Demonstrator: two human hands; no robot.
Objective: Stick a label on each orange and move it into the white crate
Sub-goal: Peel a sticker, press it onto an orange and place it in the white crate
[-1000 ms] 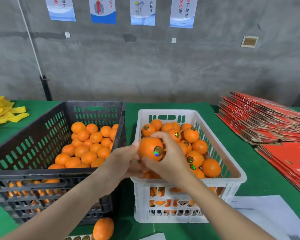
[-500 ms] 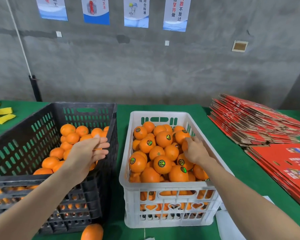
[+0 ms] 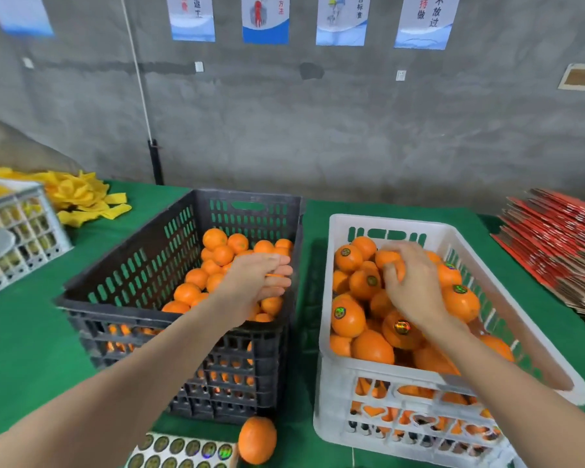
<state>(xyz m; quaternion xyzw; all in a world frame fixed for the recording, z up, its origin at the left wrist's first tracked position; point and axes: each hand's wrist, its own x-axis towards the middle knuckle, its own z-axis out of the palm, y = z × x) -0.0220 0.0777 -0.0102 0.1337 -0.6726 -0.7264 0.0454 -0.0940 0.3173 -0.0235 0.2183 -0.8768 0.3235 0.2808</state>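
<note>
The white crate (image 3: 324, 298) on the right holds several labelled oranges (image 3: 348, 319). My right hand (image 3: 414, 288) is inside it near the back, its fingers curled round an orange (image 3: 386, 259) on top of the pile. The black crate (image 3: 179, 319) on the left holds unlabelled oranges (image 3: 214, 238). Above them, near that crate's right wall, hovers my left hand (image 3: 257, 285) with its fingers stretched out and nothing in it. A sheet of round labels (image 3: 183, 450) lies at the front edge, with a loose orange (image 3: 257, 440) beside it.
Everything sits on a green table (image 3: 24, 339). Yellow foam nets (image 3: 81, 197) and a pale grid crate (image 3: 14, 231) are at the far left. A stack of red flat cartons (image 3: 561, 244) fills the right side. A grey wall stands behind.
Both hands held one labelled orange a second ago. The right hand carried it into the white crate while the left hand moved over the black crate. The camera has turned left.
</note>
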